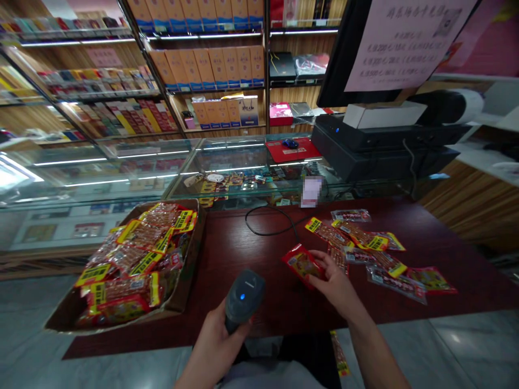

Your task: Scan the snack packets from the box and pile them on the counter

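Note:
My left hand [221,340] is wrapped round the handle of a dark barcode scanner [247,292], which shows a lit blue dot on top. In my right hand [330,278] is a red and yellow snack packet [300,261], pinched at its right side just over the dark red counter [231,243]. Right of that hand lies a loose spread of snack packets [365,237], some with yellow ends, some clear, one red and green. On the left a cardboard box [190,275] holds a heap of similar yellow-labelled packets [138,243].
A black cable [267,234] loops across the counter behind the scanner. Beyond stands a glass display case [227,156], with a red mat [294,149] on it. A monitor [340,54] and black till drawer [377,146] stand back right. One packet [339,354] lies below the counter's front edge.

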`<state>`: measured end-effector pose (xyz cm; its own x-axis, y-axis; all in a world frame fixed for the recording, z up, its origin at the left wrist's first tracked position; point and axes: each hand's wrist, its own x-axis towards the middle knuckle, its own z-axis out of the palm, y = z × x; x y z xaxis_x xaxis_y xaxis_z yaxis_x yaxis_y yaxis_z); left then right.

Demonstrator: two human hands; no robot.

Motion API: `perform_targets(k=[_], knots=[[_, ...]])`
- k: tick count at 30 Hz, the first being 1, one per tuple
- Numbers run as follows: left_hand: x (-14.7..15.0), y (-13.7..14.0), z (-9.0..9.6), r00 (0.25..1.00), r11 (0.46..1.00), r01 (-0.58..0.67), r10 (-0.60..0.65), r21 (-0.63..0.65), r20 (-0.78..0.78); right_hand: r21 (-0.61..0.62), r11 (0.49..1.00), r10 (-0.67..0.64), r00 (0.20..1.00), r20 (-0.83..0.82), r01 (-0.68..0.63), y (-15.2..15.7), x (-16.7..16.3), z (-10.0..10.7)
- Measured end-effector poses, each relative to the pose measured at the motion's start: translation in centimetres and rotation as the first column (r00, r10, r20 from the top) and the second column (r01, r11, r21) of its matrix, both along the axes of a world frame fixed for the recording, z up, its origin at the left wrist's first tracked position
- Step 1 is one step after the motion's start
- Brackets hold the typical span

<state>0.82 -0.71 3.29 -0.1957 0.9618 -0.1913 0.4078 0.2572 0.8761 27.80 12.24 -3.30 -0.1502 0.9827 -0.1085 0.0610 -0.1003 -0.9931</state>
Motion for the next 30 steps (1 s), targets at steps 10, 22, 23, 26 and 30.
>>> perform_targets(k=[10,22,23,26,30], knots=[[-0.5,-1.5,1.0,0.996,0.996,0.086,-0.086,-0.040,-0.005,-0.164,0.984,0.033,0.966,-0.255,-0.077,0.7,-3.2,1.1],[-1.4,-2.9,1.9,0.983,0.982,0.184,-0.185,-0.046,-0.012,0.006,1.000,0.006,0.985,-0.172,-0.005,3.5,-7.9,0.8],[-1.4,-3.0,2.0,0.982,0.981,0.188,-0.189,-0.045,-0.007,0.011,1.000,0.021,0.986,-0.164,-0.019,3.6,-8.1,0.7],[-1.5,-3.1,2.1,0.980,0.979,0.201,-0.201,-0.044,0.000,0.019,0.998,0.059,0.988,-0.146,-0.057,3.8,-8.4,0.7],[-1.5,-3.1,2.0,0.979,0.978,0.204,-0.204,-0.046,0.009,0.039,0.996,0.082,0.990,-0.110,-0.078,3.9,-8.5,1.0]])
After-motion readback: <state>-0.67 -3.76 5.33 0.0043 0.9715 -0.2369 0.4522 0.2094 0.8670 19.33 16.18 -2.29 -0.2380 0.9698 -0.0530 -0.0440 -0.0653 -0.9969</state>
